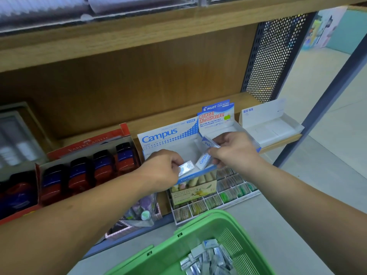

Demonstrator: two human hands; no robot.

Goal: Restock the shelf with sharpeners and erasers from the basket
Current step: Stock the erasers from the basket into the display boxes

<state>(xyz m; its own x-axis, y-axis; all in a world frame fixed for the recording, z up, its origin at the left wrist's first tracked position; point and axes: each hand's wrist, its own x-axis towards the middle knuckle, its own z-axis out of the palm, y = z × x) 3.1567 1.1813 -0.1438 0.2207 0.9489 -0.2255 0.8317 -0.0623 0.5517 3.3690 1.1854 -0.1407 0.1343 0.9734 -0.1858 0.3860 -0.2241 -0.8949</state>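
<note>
Green plastic basket [200, 221] lies nearest, with a heap of wrapped erasers [208, 255] inside. Above it the left hand [160, 167] pinches a small eraser [186, 166], long axis pointing right, at the front lip of the box [158, 137]. The right hand [234, 149], reaching deeper, clamps a second eraser [208, 142]. Whether the third eraser [202, 160] is held or leaning inside is unclear.

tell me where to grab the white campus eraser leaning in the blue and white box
Pinch the white eraser in its blue Campus sleeve across its upper end, coming from above. It leans with that end raised, while its lower end sits inside the blue-and-white cardboard display box, behind the front wall.
</note>
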